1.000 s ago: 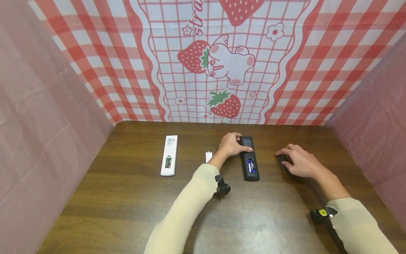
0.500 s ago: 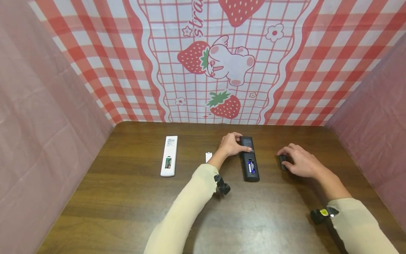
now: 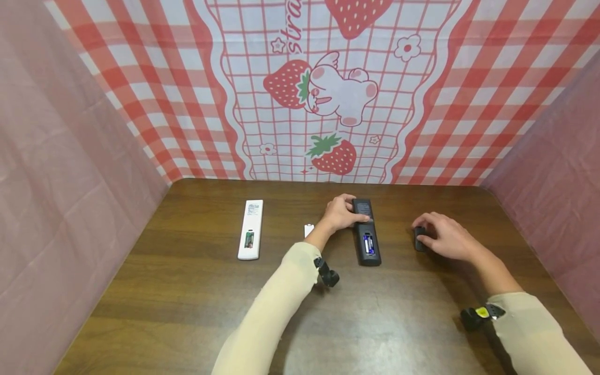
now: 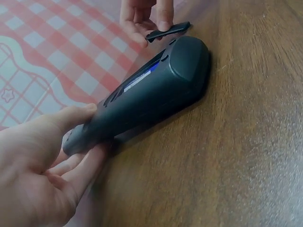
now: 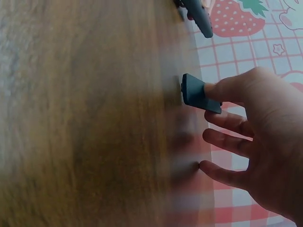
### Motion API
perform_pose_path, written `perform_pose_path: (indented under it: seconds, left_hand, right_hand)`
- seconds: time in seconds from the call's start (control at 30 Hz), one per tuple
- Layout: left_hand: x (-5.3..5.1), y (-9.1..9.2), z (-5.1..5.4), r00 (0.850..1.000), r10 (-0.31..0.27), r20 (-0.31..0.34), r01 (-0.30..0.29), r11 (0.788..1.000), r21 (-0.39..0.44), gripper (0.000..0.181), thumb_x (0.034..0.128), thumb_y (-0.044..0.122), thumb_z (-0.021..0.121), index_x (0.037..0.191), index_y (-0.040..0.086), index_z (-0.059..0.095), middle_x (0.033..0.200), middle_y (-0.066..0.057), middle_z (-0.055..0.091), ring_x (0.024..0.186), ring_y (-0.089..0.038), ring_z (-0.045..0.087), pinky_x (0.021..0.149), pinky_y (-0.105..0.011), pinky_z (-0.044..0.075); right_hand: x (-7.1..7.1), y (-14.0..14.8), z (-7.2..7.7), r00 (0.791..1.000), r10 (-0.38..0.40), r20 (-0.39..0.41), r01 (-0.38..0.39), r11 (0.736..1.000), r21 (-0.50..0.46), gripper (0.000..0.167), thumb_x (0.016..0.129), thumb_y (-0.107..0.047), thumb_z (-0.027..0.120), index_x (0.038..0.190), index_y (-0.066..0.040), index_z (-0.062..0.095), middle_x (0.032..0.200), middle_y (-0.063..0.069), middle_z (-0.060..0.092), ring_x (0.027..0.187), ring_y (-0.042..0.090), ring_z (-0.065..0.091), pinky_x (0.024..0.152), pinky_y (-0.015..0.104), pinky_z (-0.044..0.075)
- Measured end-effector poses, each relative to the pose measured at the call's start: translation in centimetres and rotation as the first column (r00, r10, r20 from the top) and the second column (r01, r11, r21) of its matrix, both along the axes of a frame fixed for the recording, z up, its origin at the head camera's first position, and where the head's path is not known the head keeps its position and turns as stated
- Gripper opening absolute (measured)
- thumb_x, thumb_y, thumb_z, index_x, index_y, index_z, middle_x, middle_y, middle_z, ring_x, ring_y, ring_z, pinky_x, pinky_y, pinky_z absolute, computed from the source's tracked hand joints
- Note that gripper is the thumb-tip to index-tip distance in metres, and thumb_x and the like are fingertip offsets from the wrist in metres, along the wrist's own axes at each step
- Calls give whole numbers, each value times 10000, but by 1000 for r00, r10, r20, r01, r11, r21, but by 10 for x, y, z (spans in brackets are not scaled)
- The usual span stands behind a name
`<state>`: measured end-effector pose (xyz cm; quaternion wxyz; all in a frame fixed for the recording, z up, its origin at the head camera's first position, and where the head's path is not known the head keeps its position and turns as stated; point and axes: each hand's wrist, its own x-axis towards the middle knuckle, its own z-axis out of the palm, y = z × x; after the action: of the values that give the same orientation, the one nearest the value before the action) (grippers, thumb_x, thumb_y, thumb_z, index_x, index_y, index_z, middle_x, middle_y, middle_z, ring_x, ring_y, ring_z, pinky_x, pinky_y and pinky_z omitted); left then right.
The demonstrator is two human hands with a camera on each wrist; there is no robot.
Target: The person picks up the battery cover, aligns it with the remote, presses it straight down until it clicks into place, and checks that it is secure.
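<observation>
Black remote (image 5: 199, 19) cropped in right wrist view, white cover (image 3: 308, 229) partly behind left forearm (image 3: 320, 237)

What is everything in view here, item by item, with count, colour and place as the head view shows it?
wooden table: 1, brown, below the items
white remote control: 1, white, left on the table
black remote control: 1, black, right of the white one
batteries: 2, blue and silver, in the black remote control's open compartment
white battery cover: 1, white, between the remotes, partly hidden
black battery cover: 1, black, right of the black remote control
strawberry-print checked cloth: 1, red and white, behind the table
plain cloths: 2, pink, one each side
wrist cameras: 2, black, one per arm
sleeves: 2, cream, one per arm
left hand: 1, bare, gripping the black remote control
right hand: 1, bare, pinching the black battery cover
</observation>
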<state>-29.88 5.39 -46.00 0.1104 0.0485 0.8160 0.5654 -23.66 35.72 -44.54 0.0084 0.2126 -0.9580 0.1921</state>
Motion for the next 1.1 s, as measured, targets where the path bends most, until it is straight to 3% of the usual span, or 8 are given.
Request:
perform_pose_path:
  seconds: [0.17, 0.4, 0.67, 1.1]
  left_hand:
    - [-3, -2, -2, 999, -47, 26, 46, 997, 57, 765, 895, 68, 948, 1571, 25, 594, 1365, -273, 747, 1042, -305, 820, 786, -296, 749]
    - [-1, -5, -2, 996, -65, 65, 59, 994, 96, 782, 916, 42, 923, 1612, 44, 566, 1420, -265, 695, 1135, -351, 806, 845, -334, 757]
    - [-4, -7, -5, 991, -81, 102, 63, 982, 176, 774, 924, -32, 877, 1623, 20, 550, 1389, -266, 705, 1115, -355, 804, 868, -386, 763]
    - [-5, -10, -6, 988, -109, 112, 84, 976, 203, 787, 942, -44, 853, 1653, 57, 531, 1420, -251, 696, 1151, -344, 786, 919, -416, 759]
  right_hand:
    - [-1, 3, -3, 999, -21, -30, 18, 994, -103, 249, 982, 19, 812, 1212, -52, 751, 1071, 93, 752, 956, 85, 608, 767, 248, 534]
    - [-2, 8, -6, 996, -37, -81, 24, 988, -152, 252, 966, 76, 795, 1178, -58, 774, 1035, 79, 755, 928, -79, 527, 753, 172, 488]
    - [-2, 9, -4, 996, -58, -67, 46, 984, -170, 210, 987, 50, 790, 1162, -65, 780, 996, 84, 747, 891, -22, 552, 737, 183, 463]
    - [-3, 10, -5, 997, -71, -11, 68, 982, -176, 180, 1025, 19, 767, 1188, -57, 759, 1016, 75, 714, 875, 11, 541, 719, 192, 443]
